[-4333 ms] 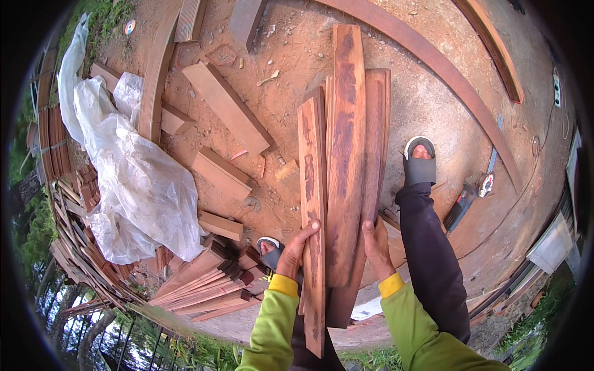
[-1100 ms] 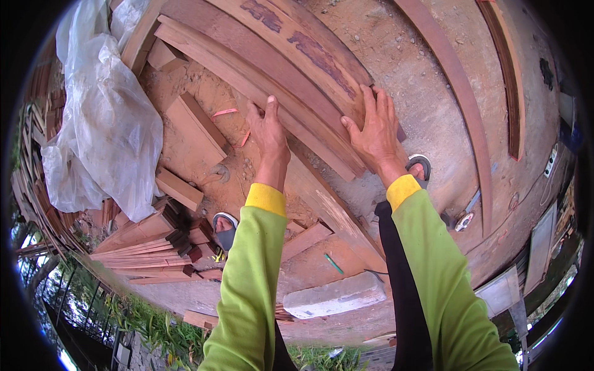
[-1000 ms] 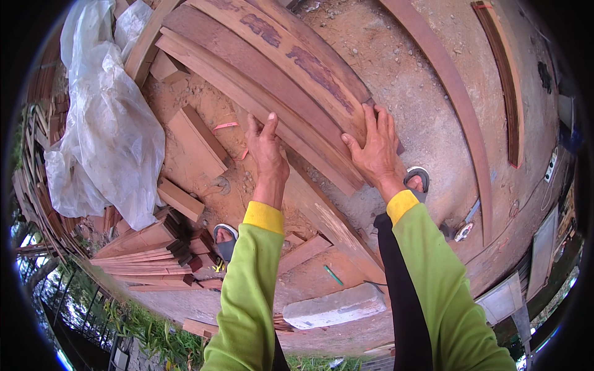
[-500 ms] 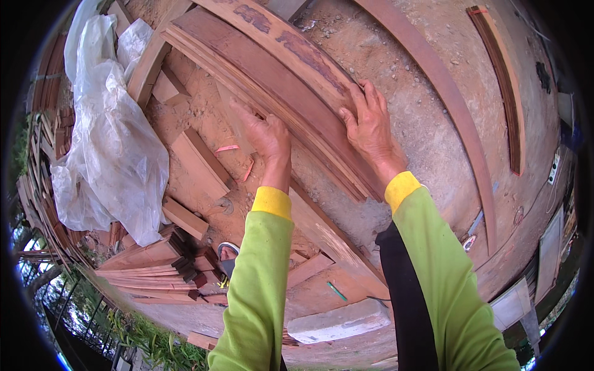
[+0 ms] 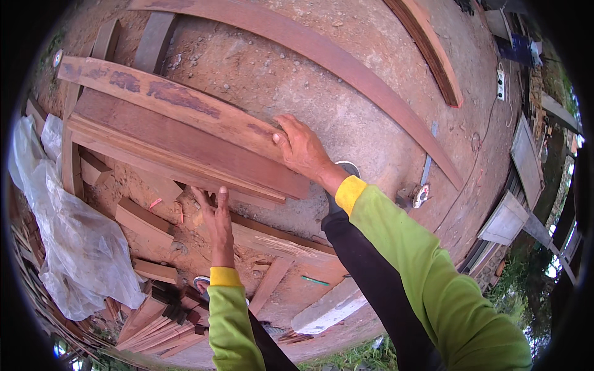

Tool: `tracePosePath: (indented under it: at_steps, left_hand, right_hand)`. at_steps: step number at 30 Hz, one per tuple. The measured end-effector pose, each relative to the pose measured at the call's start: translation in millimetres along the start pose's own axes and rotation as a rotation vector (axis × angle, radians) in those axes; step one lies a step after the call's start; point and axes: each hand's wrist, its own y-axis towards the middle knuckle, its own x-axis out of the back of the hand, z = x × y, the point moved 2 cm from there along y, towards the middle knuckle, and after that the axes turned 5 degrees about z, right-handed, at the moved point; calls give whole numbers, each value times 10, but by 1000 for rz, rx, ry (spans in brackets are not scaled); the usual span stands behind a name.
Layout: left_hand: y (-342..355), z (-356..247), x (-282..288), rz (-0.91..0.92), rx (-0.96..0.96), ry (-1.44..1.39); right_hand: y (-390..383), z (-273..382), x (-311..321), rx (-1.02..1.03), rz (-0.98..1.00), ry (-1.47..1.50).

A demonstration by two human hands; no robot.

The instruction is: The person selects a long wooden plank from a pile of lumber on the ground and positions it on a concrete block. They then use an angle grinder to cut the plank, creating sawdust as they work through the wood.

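Note:
Several long reddish wooden planks (image 5: 185,145) lie stacked side by side, running from the upper left toward the middle of the view. My right hand (image 5: 301,148) rests flat on the near end of the top plank, fingers spread over its edge. My left hand (image 5: 215,210) reaches up under the lower edge of the stack, fingers pressed against the lowest plank. Both sleeves are yellow-green with yellow cuffs. My dark trouser leg (image 5: 371,278) stands below the right hand.
A long curved plank (image 5: 346,68) arcs across the dirt ground above. Short wood offcuts (image 5: 142,222) and a pile of thin strips (image 5: 154,318) lie at lower left beside a crumpled clear plastic sheet (image 5: 68,241). A white board (image 5: 328,309) lies near my feet.
The planks have swung from pointing away from me to lying crosswise toward the left. Both hands followed, the right staying on top, the left moving under the lower edge.

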Motion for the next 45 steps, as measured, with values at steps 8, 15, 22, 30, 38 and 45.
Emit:
tracePosePath:
  at_steps: [8,15,22,30,38,45]
  left_hand:
    - [-1788,654,467,-67,248,280]
    - [-3795,176,578,445,747,691]
    - [-4317,-1284,161,348,502,1271]
    - [-3442,-2173,-550,-57,188,595]
    - [-3543,-2270,-1114,-66,187,497]
    - [-4891,-2244,-1470,-173,72,538]
  right_hand:
    - [-2671,-163,1016,-634,204,205]
    - [-3777,603,1905,-948,59,595]
    - [-4043,1158,2729,-681,169,685]
    - [-4526,1479,3588,-589,423,621]
    - [-4662,1392,4075,-453,455,260]
    - [-4899,942,4377,-162,425,71]
